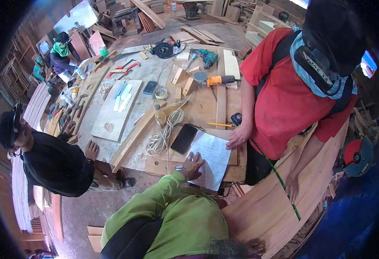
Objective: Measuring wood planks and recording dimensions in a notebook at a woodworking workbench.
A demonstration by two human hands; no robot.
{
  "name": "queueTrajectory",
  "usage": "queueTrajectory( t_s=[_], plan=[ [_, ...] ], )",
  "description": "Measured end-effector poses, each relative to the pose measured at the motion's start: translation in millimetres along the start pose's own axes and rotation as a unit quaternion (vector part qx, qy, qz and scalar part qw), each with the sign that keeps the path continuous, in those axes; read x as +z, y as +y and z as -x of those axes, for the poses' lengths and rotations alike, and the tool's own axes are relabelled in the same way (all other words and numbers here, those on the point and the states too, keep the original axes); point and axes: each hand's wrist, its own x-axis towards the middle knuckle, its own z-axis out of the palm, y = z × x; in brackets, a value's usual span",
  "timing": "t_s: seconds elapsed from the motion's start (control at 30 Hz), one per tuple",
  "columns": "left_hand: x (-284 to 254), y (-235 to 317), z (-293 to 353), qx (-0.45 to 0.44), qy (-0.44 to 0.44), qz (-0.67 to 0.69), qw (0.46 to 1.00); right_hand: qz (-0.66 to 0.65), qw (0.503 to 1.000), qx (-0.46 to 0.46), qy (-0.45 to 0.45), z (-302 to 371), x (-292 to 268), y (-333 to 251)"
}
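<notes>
My left hand, in a green sleeve with a wristwatch, lies open on a white paper sheet, its fingers spread. A black phone lies beside the sheet, just beyond my fingers. What looks like my right hand is dim at the lower edge, by a long wooden plank; its fingers are unclear. Across from me, a person in a red shirt rests one hand at the sheet's edge. That person's other hand touches a green tape measure blade over the plank.
On the workbench are a coiled white cord, a small bottle, a yellow pencil, an orange power tool, a drill and a circular saw. A person in black stands left; another works farther back.
</notes>
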Motion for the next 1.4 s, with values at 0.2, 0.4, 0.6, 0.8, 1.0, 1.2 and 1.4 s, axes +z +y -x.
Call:
queueTrajectory(
  t_s=[0.2, 0.4, 0.6, 0.8, 1.0, 1.2, 1.4],
  plan=[
    [13, -2, -8, 0.0, -0.022, -0.004, 1.0, 0.013, 0.994, 0.005, 0.111, 9, -8, -1],
    [3, -13, -13, 0.025, 0.036, -0.004, 0.999, -0.011, 0.996, 0.045, 0.075, 10, 12, -12],
    [-6, -14, -15, 0.059, 0.0, -0.021, 0.998, -0.015, 0.999, 0.036, 0.004, 10, -18, -17],
    [-6, -4, -6, 0.004, -0.038, -0.006, 0.999, 0.017, 0.999, 0.013, 0.035, 8, 1, 2],
    [-6, -4, -11, 0.046, -0.016, 0.002, 0.999, -0.003, 1.0, 0.016, 0.024, 8, -4, 1],
    [-6, 4, -14, 0.036, -0.014, 0.016, 0.999, 0.014, 0.999, 0.035, -0.016, 9, -21, -13],
    [0, 3, -15, 0.025, -0.002, 0.019, 1.0, 0.026, 0.999, 0.035, -0.008, 7, -24, -18]
  ],
)
